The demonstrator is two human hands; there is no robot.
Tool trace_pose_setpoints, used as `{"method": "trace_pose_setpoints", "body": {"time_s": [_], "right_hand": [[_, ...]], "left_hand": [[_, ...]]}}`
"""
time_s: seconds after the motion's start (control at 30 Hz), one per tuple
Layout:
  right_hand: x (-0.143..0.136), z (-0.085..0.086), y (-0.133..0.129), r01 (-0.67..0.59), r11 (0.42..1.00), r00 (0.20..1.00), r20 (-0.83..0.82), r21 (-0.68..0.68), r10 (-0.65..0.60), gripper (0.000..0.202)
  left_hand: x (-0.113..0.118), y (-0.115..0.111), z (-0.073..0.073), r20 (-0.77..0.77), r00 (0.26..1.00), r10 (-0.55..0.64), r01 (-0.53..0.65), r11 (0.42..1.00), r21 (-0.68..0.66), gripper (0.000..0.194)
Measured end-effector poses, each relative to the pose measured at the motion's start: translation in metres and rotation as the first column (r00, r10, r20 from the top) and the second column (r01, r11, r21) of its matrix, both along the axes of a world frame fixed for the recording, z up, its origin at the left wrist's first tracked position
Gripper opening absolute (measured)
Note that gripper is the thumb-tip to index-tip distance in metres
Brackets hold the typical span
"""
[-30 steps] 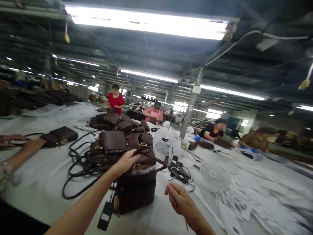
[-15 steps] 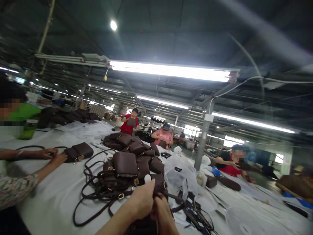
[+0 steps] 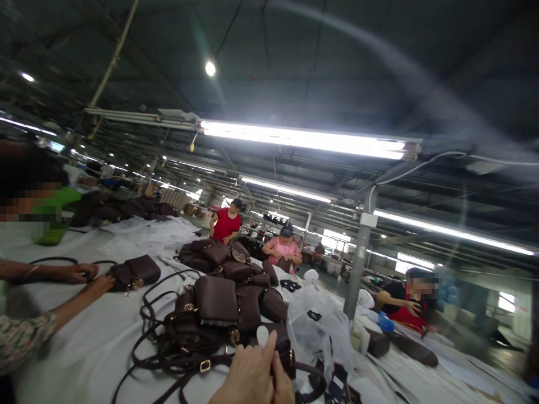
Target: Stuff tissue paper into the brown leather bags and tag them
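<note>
Meeting just in front of a dark brown bag (image 3: 284, 338), the fingers of the left hand (image 3: 249, 371) and right hand (image 3: 283, 385) are bunched together, likely so one hand can steady the other; whether they pinch anything cannot be told. Beyond them, more bags (image 3: 217, 300) are heaped on the white tabletop (image 3: 96, 348), presumably for easy reach; a buckled strap (image 3: 219, 361) trails leftward.

Factory-type wkshp: brown bags (image 3: 217, 300) piled near, workers (image 3: 226, 224) far & right (long tube lights (image 3: 303, 139) o'head).
</note>
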State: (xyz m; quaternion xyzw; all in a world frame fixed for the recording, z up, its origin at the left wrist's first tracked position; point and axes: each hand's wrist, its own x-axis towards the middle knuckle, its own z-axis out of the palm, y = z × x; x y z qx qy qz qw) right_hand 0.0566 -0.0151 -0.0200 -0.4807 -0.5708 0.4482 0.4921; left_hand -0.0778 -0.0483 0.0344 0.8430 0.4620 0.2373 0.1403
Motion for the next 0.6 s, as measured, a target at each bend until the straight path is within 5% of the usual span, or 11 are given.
{"method": "trace_pose_setpoints", "body": {"time_s": [0.1,0.17,0.27,0.37,0.5,0.6], "right_hand": [[-0.010,-0.010,0.007,0.169,0.985,0.975,-0.147,-0.014,-0.170,0.059],[-0.020,-0.012,0.007,0.250,0.966,0.927,-0.272,-0.069,-0.259,0.063],[-0.031,-0.006,-0.003,0.263,0.956,0.873,-0.391,-0.129,-0.293,0.060],[-0.034,0.006,-0.016,0.209,0.974,0.920,-0.321,-0.088,-0.226,0.061],[-0.025,0.015,-0.033,0.174,0.984,0.984,-0.031,-0.035,-0.175,0.059],[-0.015,0.018,-0.048,0.229,0.965,0.962,0.122,0.129,-0.245,0.049]], "left_hand": [[0.002,0.008,-0.014,0.349,0.936,0.042,-0.020,0.998,-0.067,0.085],[0.004,0.014,-0.023,0.618,0.778,0.117,0.023,0.977,-0.214,0.084],[0.008,0.020,-0.034,0.833,0.533,0.149,0.290,0.893,-0.345,0.057],[0.011,0.026,-0.038,0.918,0.367,0.153,0.438,0.842,-0.315,0.046],[0.012,0.034,-0.040,0.945,0.269,0.185,0.299,0.917,-0.264,0.037],[0.012,0.035,-0.040,0.940,0.313,0.134,0.155,0.970,-0.189,0.029]]}}
